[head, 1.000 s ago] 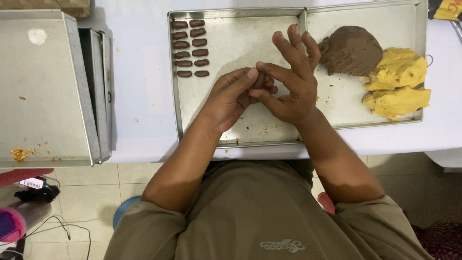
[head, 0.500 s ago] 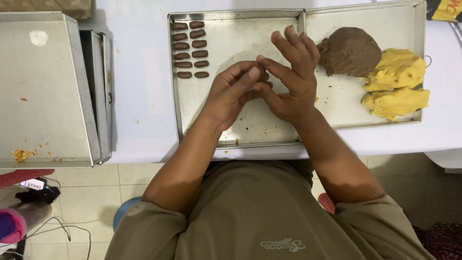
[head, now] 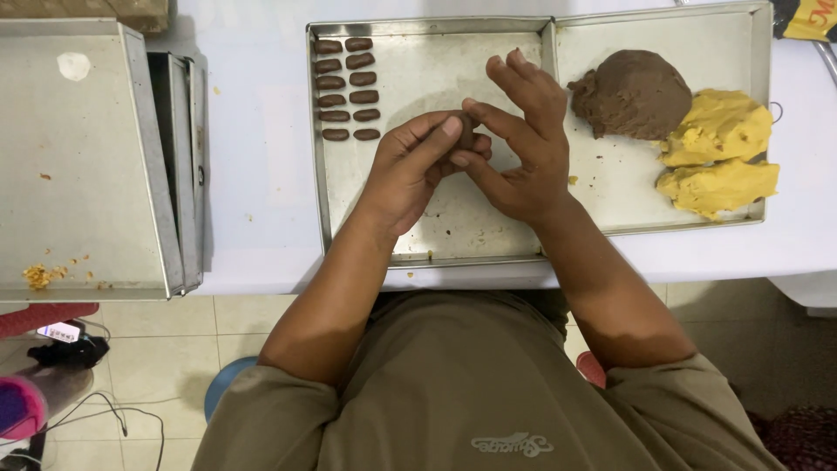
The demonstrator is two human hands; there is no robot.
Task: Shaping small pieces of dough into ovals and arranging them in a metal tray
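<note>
Grip: left hand (head: 410, 170) and right hand (head: 523, 144) pinched together on brown dough piece (head: 466, 131) | over baking tray (head: 349, 201)

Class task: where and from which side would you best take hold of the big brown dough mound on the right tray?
Probably grip the brown dough mound at its rounded top left, coming from above: yellow dough crowds its right side, and the tray is bare on the left.

1. Upside-down grey metal baking tray (head: 74, 166) at the left of the white desk (head: 253, 174), with orange crumbs (head: 37, 276) on its near corner.
2. More metal trays stacked on edge (head: 183, 166) just beside it.
3. Brown cardboard box corner (head: 96, 10) at the far left edge.
4. Yellow-and-black packet (head: 806, 17) at the far right corner.
5. Beige tiled floor (head: 157, 340) below, carrying a pink round object (head: 22, 406), a black cable (head: 113, 419) and a small black device (head: 65, 349).
</note>
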